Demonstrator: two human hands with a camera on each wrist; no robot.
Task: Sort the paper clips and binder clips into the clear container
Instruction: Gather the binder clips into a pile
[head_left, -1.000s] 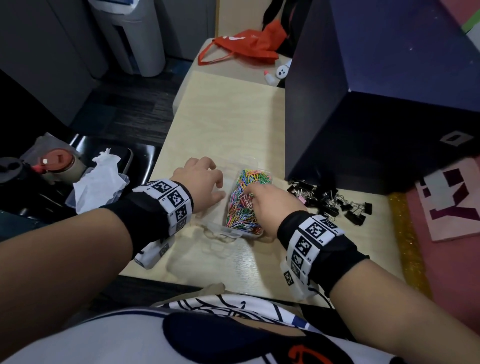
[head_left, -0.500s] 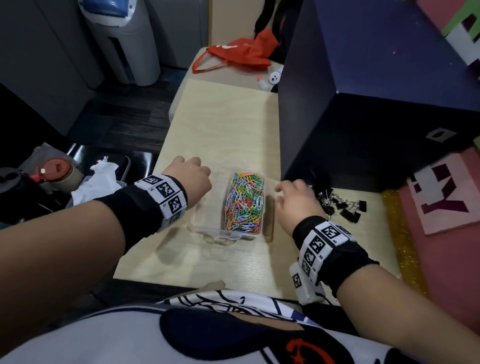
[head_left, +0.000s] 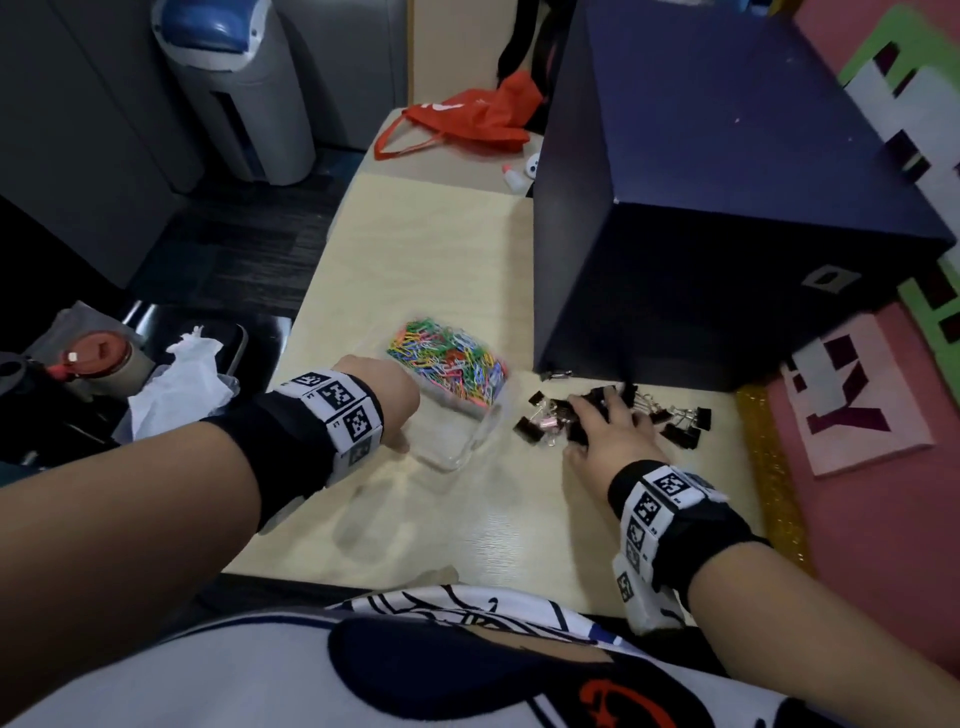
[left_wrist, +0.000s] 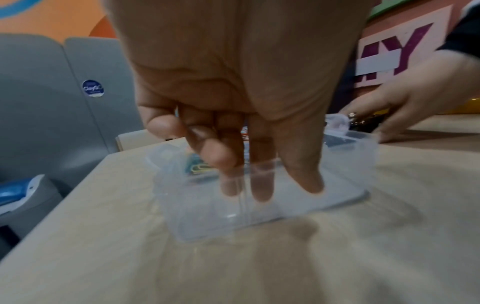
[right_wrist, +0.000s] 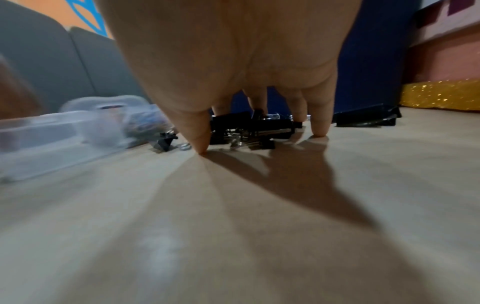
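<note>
A clear container (head_left: 457, 457) lies slantwise on the pale wood table, its far compartment full of coloured paper clips (head_left: 447, 358). My left hand (head_left: 384, 400) grips its near left wall. In the left wrist view the fingers (left_wrist: 262, 191) reach inside the empty compartment of the container (left_wrist: 259, 222), thumb outside; a few paper clips (left_wrist: 197, 167) show behind. Black binder clips (head_left: 685, 421) are heaped to the right. My right hand (head_left: 608, 431) rests over the heap, fingers spread. In the right wrist view the fingertips (right_wrist: 201, 148) touch the table around the binder clips (right_wrist: 249, 127).
A big dark blue box (head_left: 727, 208) stands right behind the clips. A red bag (head_left: 467, 122) and a small white bottle (head_left: 519, 176) lie at the far end. A gold glitter strip (head_left: 769, 457) and a pink card (head_left: 857, 405) border the right. The table drops off on the left.
My right hand left the container and moved right onto the binder clip heap. My left hand took hold of the container, which has turned slantwise.
</note>
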